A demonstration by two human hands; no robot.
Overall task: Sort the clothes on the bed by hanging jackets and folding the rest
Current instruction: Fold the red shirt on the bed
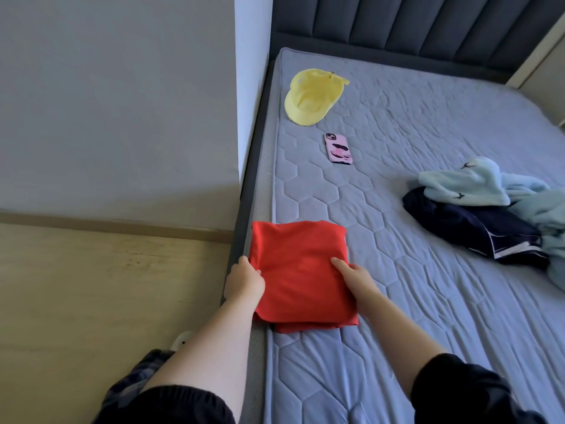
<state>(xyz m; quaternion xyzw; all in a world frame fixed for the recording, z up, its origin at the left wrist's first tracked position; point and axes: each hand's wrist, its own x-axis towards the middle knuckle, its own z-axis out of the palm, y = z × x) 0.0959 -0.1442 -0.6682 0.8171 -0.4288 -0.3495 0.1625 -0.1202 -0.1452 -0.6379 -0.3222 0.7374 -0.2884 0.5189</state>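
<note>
A folded red garment lies as a neat square at the left edge of the grey quilted mattress. My left hand grips its left side, thumb on top. My right hand holds its right side, fingers pressed on the cloth. At the right of the bed lies a loose heap: a dark navy garment with white piping under a crumpled light blue garment.
A yellow cap and a phone in a pink case lie further up the bed. A dark padded headboard stands at the back. A white wall corner and wooden floor border the bed's left side.
</note>
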